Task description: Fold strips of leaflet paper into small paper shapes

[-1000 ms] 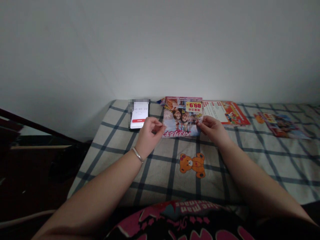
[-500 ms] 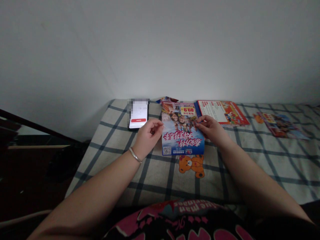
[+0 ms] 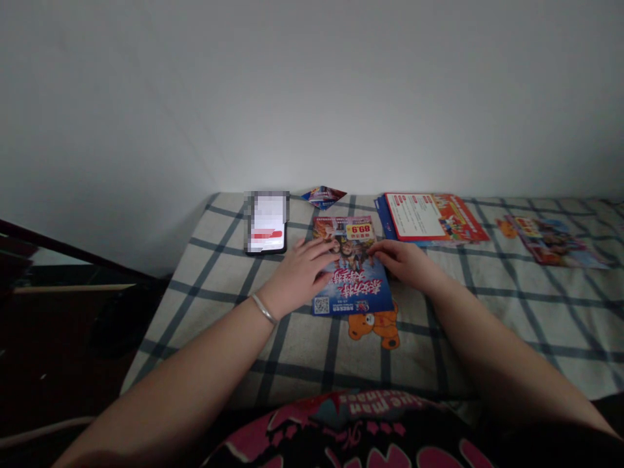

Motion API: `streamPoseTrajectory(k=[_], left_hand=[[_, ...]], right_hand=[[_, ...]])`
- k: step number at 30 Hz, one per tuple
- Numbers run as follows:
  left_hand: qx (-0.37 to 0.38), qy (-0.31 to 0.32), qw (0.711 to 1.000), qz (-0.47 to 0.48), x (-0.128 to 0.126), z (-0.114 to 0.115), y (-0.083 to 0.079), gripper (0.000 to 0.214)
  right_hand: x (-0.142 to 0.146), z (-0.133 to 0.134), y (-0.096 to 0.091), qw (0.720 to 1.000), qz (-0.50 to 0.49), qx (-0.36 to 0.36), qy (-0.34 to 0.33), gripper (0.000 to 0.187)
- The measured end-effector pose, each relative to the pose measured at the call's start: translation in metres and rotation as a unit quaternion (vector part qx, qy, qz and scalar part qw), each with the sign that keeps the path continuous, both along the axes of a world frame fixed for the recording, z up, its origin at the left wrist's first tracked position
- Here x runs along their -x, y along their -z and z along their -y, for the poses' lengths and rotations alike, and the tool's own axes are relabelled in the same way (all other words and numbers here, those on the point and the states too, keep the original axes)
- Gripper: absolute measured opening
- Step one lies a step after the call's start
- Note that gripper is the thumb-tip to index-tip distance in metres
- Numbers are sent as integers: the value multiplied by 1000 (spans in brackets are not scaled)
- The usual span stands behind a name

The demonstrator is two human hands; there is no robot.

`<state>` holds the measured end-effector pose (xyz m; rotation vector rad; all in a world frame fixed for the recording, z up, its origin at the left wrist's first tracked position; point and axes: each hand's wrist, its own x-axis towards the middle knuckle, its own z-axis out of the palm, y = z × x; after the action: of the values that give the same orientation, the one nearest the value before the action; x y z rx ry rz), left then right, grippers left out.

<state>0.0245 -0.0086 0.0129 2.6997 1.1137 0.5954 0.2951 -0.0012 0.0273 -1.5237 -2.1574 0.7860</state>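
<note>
A blue theme-park flyer (image 3: 359,292) lies flat on the checked cloth, printed side up and upside down to me, with a yellow price box and a QR code. My left hand (image 3: 297,274), a silver bangle at its wrist, rests on the flyer's left part with fingers stretched out, covering some of the print. At the right edge, the thumb and fingers of my right hand (image 3: 407,261) are pinched together on the paper. Just behind the flyer sits a small folded paper piece (image 3: 324,196), diamond-shaped from here.
A phone (image 3: 267,224) with a lit screen lies left of the flyer. To the right are a stack of red and white leaflets (image 3: 433,218) and another flyer (image 3: 556,240). The checked cloth (image 3: 219,338) reaches the wall (image 3: 312,97); its left edge drops to a dark floor.
The flyer has come down flat and slightly nearer to me. My left hand has gone from pinching its left edge to lying spread on top. The folded paper behind now shows fully.
</note>
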Motion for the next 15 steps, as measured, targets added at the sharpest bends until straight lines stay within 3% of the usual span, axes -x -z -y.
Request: streamPoseTrajectory(k=[5,15], left_hand=[[11,-17,999,-38,1,2,2,41],[18,-16,998,-51,2,3,1,42]], right_hand=[[-11,-4,-3,996,7,-59,-64,31],[-15,10,-21,976,74,-29,-204,50]])
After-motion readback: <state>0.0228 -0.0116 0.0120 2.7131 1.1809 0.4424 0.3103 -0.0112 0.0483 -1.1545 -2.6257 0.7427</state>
